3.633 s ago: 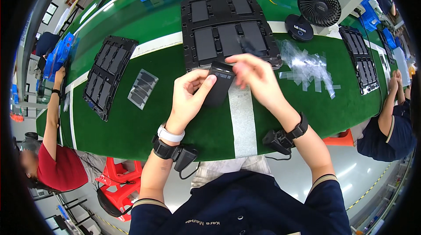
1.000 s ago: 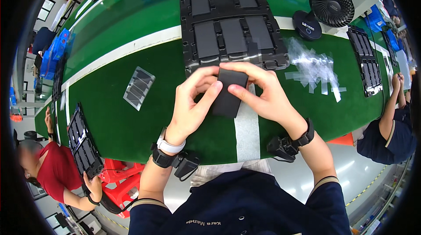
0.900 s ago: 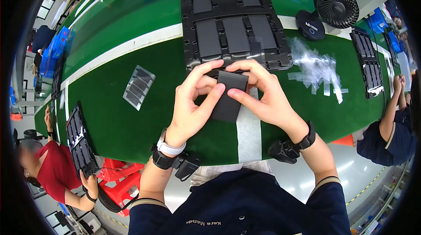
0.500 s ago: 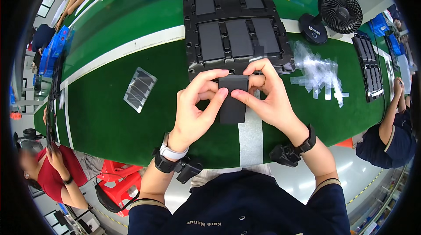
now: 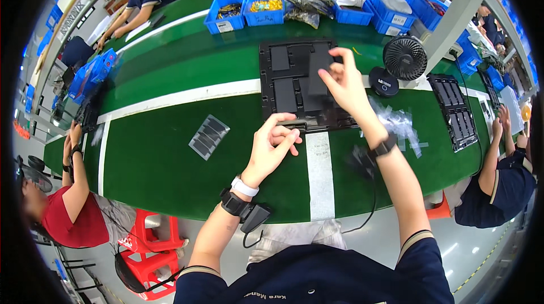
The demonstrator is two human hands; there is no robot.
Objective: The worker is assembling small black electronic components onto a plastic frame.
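Observation:
My right hand (image 5: 344,81) grips a flat black rectangular block (image 5: 321,70) by its right side, thumb and fingers holding it above the black moulded tray (image 5: 264,80). Similar dark grey blocks (image 5: 286,95) lie in the tray's pockets; the held block and my hand cover part of its right half. Just in front of the tray's near edge, my left hand (image 5: 271,150) is empty, its fingers loosely bent and apart. On the green mat to its left lies a clear sheet with dark strips (image 5: 209,136).
Right of the tray are a heap of clear film strips (image 5: 396,125) and a black fan (image 5: 404,57). Another black tray (image 5: 455,112) lies farther right. Blue bins (image 5: 264,16) line the far side. Co-workers sit left, right and opposite.
The block was between both hands close to me; my right hand has carried it forward over the tray. My left hand has let go. The view has tilted up, showing more bins and people.

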